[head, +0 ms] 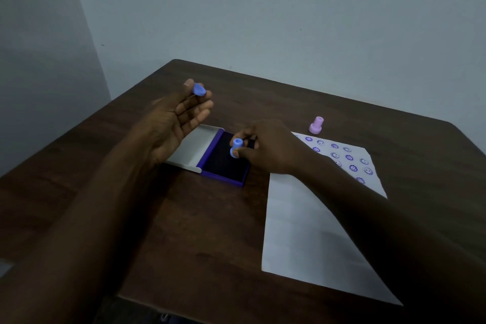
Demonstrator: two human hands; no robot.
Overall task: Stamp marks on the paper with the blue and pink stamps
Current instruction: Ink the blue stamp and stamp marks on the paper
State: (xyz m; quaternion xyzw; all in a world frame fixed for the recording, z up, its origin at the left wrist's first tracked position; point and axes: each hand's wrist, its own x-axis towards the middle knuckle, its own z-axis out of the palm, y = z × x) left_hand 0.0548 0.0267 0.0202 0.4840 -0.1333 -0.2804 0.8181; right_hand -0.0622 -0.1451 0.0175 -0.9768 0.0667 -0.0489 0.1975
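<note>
My right hand point(265, 148) grips the blue stamp point(236, 148) and holds it on or just over the dark pad of the open purple ink pad point(223, 166). My left hand point(173, 118) is raised, palm up, pinching the blue stamp's cap point(199, 89) between thumb and fingertips. The pink stamp point(316, 125) stands upright on the table beyond the paper. The white paper point(310, 223) lies to the right, with several purple smiley and flower marks point(342, 156) at its far end. My right forearm crosses over the paper.
The ink pad's white lid point(192, 148) lies open to its left. The dark wooden table point(200, 231) meets a pale wall at the back; its front edge is close to me.
</note>
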